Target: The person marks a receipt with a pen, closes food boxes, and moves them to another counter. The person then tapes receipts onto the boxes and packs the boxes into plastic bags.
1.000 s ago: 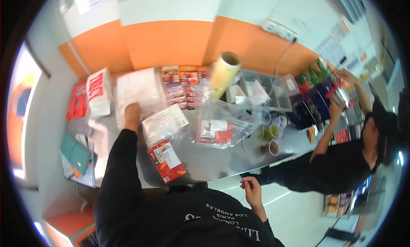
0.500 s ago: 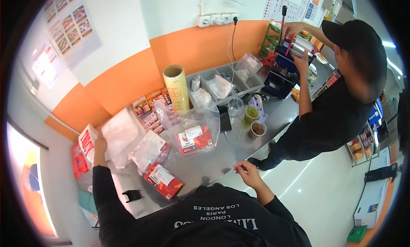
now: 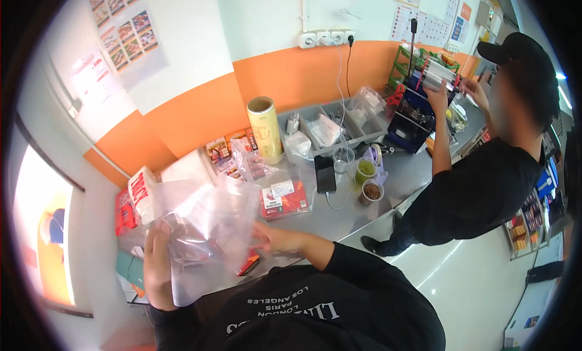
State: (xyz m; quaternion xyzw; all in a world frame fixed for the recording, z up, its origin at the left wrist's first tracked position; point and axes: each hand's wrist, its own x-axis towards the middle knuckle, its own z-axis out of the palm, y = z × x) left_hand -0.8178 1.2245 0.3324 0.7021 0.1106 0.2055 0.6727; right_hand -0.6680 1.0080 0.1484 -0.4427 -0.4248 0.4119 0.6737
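Note:
A clear plastic bag [image 3: 209,223] is spread out in front of me over the steel counter [image 3: 345,223]. My left hand [image 3: 159,260] is closed on the bag's left edge. At the bag's right side is my right hand [image 3: 273,239], its fingers partly behind the plastic and blurred, so its grip is unclear. Beneath the bag, a red box [image 3: 248,263] shows only in part. Another red box [image 3: 285,199], with a white label, sits inside a clear bag just beyond my right hand.
A yellow roll [image 3: 265,132] stands behind, beside a grey divided tray [image 3: 370,132]. A phone [image 3: 325,174], a green cup [image 3: 365,169] and a brown cup [image 3: 371,193] are on the counter. At right, a co-worker [image 3: 497,169] handles a blue machine [image 3: 412,123].
My left hand has come back from the stack at the left with a clear bag. My right hand has moved left to the bag. The co-worker's far hand has shifted right.

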